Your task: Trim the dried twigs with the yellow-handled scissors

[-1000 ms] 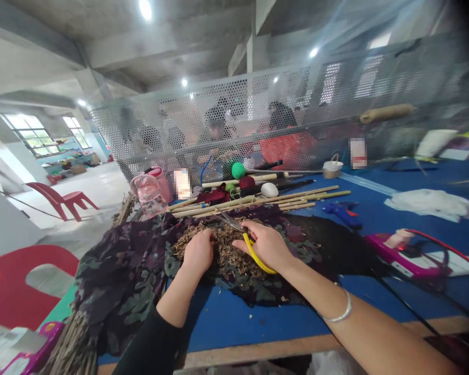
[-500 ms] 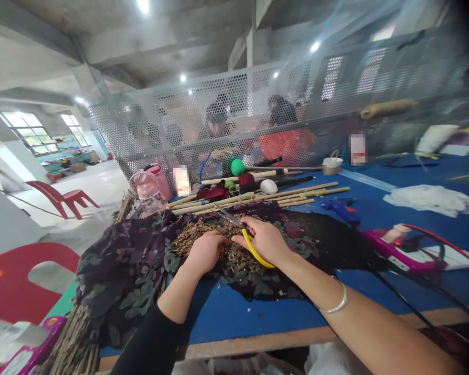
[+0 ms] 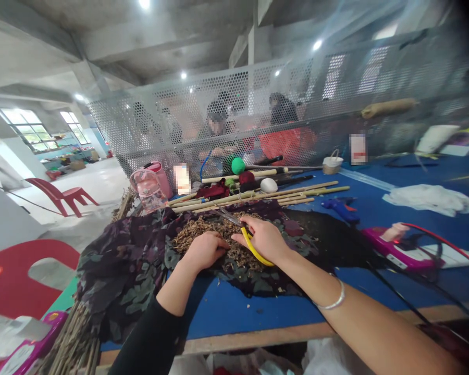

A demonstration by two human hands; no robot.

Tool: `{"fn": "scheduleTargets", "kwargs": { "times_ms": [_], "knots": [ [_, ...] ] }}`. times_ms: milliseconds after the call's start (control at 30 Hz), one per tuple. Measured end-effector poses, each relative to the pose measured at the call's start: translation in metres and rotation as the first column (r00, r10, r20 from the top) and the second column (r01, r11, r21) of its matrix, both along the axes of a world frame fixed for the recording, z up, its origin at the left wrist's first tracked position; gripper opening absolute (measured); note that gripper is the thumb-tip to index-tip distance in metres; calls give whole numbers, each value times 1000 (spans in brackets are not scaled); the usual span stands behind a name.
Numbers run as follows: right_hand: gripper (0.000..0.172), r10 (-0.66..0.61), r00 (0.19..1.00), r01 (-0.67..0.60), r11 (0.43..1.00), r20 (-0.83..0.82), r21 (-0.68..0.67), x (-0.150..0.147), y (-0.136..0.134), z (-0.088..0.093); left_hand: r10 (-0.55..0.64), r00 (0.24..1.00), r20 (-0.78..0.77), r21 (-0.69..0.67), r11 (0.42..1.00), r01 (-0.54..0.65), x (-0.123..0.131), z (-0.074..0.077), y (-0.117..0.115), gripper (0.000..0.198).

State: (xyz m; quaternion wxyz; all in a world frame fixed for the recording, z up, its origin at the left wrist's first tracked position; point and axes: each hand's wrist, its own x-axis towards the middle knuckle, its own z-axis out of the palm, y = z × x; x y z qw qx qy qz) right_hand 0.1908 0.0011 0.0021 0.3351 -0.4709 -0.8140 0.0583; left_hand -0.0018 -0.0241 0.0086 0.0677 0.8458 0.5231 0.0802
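Two blurred labels (image 3: 182, 178) stand beyond right hand (image 3: 263, 239) gripping scissors (image 3: 254, 251).

Yellow scissors (image 3: 248, 242), perhaps floral purple cloth (image 3: 130, 271)

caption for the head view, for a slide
Right hand grips yellow-handled scissors while left hand rests on dried brown clippings over dark floral cloth.

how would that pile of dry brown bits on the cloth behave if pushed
The pile of brown bits looks loose and chopped, so it would probably scatter, not slide whole. Likely light: stray crumbs dot the blue table. The floral cloth underneath looks floppy and may bunch.
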Motion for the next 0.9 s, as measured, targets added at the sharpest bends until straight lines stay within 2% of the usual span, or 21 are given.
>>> {"fn": "scheduleTargets", "kwargs": {
  "times_ms": [200,400,567,767,900],
  "knots": [
    [43,3,1000,-3,1000,-12,-1,-1,1,-2,39,999,-14,-18,999,-39,0,0,1,24],
    [49,2,1000,-2,1000,6,2,0,1,-2,128,992,-21,-23,991,-128,0,-5,2,28],
    [45,-2,1000,2,1000,5,6,0,-1,1,100,995,23,-42,994,-99,-4,-7,4,18],
    [43,5,1000,-5,1000,2,14,-1,-2,2,103,988,119,-24,995,-101,-1,-5,1,30],
    [44,16,1000,-16,1000,9,2,0,-2,3,68,989,134,-43,997,-63,3,-9,3,22]
  ]
}}
